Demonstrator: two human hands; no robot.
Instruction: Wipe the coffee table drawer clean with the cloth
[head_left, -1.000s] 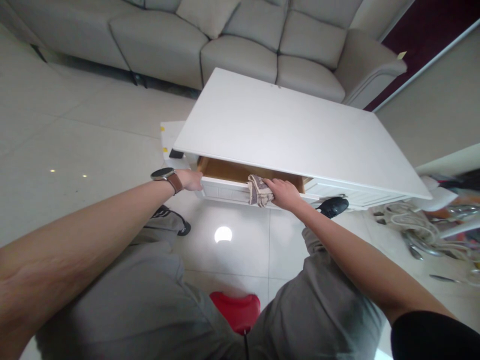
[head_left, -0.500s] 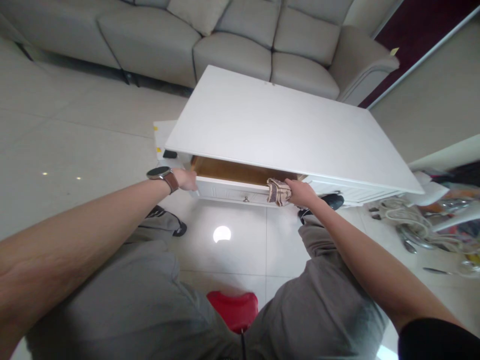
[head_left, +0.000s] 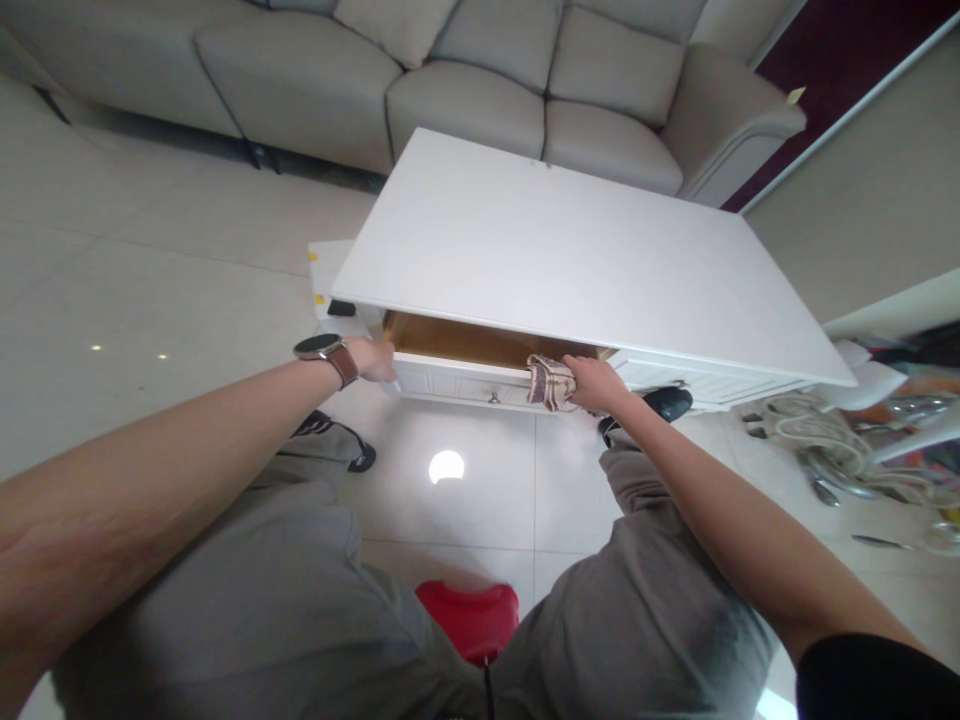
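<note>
A white drawer (head_left: 450, 385) with a small metal knob (head_left: 494, 398) stands partly pulled out of a white low table (head_left: 577, 260). Its wooden inside shows as a brown strip under the tabletop. My left hand (head_left: 373, 360), with a watch on the wrist, is closed around the left end of the drawer front; some fingertips are hidden. At the right part of the front, my right hand (head_left: 596, 383) grips a folded patterned cloth (head_left: 551, 383), which lies over the drawer's top edge.
Behind the table runs a grey sofa (head_left: 465, 110). A red stool (head_left: 472, 615) sits between my legs. On the floor at the right lie a coiled pale cable (head_left: 802, 430) and several tools. A white box-like piece (head_left: 326, 265) stands by the table's left end.
My right hand and the cloth have shifted slightly left along the drawer's front edge. My left hand stays on the drawer's left end.
</note>
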